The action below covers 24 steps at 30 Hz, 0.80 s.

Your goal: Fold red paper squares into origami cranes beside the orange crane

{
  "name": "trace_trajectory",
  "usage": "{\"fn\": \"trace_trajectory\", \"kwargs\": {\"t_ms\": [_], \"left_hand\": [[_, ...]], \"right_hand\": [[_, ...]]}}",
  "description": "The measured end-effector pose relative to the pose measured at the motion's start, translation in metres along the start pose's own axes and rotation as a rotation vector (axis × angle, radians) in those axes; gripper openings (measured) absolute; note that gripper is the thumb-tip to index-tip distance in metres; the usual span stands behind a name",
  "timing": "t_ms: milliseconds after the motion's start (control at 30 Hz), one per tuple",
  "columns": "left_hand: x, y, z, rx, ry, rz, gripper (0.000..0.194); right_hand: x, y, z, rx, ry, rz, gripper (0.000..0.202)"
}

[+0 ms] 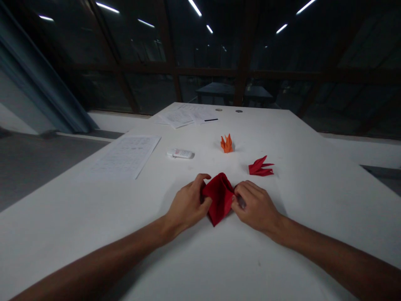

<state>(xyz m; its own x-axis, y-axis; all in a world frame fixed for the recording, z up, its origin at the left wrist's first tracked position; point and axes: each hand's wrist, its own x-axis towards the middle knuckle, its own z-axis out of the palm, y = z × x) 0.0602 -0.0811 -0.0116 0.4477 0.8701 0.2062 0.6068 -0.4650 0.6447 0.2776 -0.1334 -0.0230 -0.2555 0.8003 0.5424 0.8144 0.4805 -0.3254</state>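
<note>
Red paper (pixel 216 200), creased and partly opened, sits between two hands over the white table (pixel 200 267). At its nine o'clock, the left hand (pixel 186 205) grips one edge with curled thumb and fingers; at three, the right hand (pixel 258 209) pinches the opposite corner. An orange folded figure (pixel 227 144) stands at twelve, a red folded figure (pixel 258 168) at two.
</note>
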Motion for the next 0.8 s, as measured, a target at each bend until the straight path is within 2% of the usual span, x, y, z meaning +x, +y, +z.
{"fn": "trace_trajectory", "kwargs": {"t_ms": [100,267,533,700,800], "left_hand": [[0.003,-0.002,-0.004,0.148,-0.02,-0.024,0.041],[0.007,-0.01,-0.009,0.132,-0.097,0.046,0.034],[0.009,-0.024,-0.023,0.093,-0.267,0.277,0.037],[0.007,-0.026,-0.031,0.246,-0.309,0.425,0.028],[0.005,-0.027,-0.033,0.338,-0.317,0.484,0.042]], "right_hand": [[-0.003,-0.003,-0.001,-0.156,-0.047,-0.126,0.012],[-0.003,0.003,0.002,-0.175,-0.07,-0.103,0.013],[-0.006,0.031,0.004,0.078,-0.094,0.006,0.023],[-0.006,0.035,0.0,0.178,-0.087,0.011,0.03],[-0.007,0.032,-0.004,0.202,-0.011,-0.019,0.028]]}}
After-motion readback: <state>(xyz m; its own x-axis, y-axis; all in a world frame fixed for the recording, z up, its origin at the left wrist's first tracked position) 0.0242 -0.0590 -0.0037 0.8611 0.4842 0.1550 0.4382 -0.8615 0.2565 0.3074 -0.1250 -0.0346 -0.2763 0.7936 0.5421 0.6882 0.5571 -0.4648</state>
